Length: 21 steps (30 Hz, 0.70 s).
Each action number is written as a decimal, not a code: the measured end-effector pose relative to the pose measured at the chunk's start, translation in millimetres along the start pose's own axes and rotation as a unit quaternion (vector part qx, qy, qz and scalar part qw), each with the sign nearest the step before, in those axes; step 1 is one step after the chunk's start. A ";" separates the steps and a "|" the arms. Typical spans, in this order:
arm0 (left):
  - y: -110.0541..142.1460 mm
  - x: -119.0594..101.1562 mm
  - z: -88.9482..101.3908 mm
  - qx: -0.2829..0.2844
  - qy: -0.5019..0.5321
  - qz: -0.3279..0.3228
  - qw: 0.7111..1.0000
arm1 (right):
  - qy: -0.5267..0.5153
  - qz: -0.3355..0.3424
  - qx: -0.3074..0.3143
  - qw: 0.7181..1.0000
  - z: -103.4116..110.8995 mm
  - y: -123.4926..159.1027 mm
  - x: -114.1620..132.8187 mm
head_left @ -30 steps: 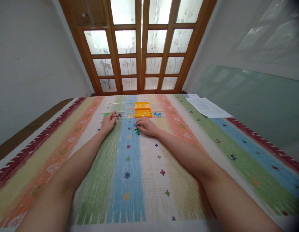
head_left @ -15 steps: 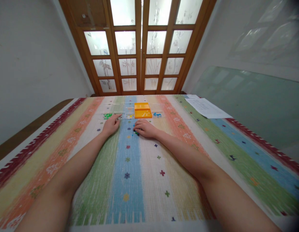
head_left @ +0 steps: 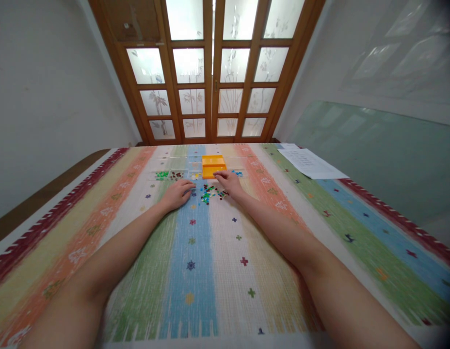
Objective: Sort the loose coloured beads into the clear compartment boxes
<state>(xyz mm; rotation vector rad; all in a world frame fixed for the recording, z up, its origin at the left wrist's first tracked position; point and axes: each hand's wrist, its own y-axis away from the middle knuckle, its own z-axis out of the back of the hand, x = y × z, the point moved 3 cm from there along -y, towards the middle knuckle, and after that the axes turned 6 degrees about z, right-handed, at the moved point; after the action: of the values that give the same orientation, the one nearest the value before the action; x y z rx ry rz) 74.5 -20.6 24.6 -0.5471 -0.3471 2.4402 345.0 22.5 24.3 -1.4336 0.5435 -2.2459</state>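
My left hand (head_left: pixel 178 194) hovers or rests just left of a loose pile of mixed beads (head_left: pixel 206 193) in green, blue, dark red and white. Its fingers are loosely bent, thumb and forefinger slightly apart, with nothing visible between them. At the front right corner of the open orange box (head_left: pixel 215 160), my right hand (head_left: pixel 229 183) has its fingertips pinched together; whatever they hold is too small to make out. That hand hides part of the box's front. Dark red beads (head_left: pixel 176 175) and green beads (head_left: pixel 162 175) lie sorted in clear compartments to the left.
Yellow pieces (head_left: pixel 196 175) sit in a clear compartment left of the orange box, blue beads (head_left: pixel 237 173) in one to its right. A striped cloth (head_left: pixel 196 242) covers the table. Printed sheets (head_left: pixel 312 163) lie at the far right.
My left hand has drawn back from the dark red compartment toward the pile. My right hand has moved from the pile up to the orange box, uncovering the mixed beads.
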 end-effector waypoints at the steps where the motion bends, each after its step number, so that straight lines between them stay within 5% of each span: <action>1: 0.0 -3.0 -0.6 0.007 0.000 -0.006 1.000 | -0.020 -0.033 -0.022 0.999 3.1 -2.7 -6.9; 5: 0.5 -9.2 -1.4 0.021 -0.010 -0.024 0.999 | -0.094 -0.105 -0.090 0.986 12.7 -8.1 -24.2; 21: 1.0 -23.1 -1.4 0.042 -0.017 -0.048 0.998 | -0.065 -0.116 -0.151 0.980 28.9 -9.8 -19.3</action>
<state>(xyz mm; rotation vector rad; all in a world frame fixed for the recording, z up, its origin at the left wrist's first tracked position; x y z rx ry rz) 91.6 -35.4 29.9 -0.4418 -0.2764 2.3617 377.5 38.2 26.3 -1.8665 0.7317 -2.2956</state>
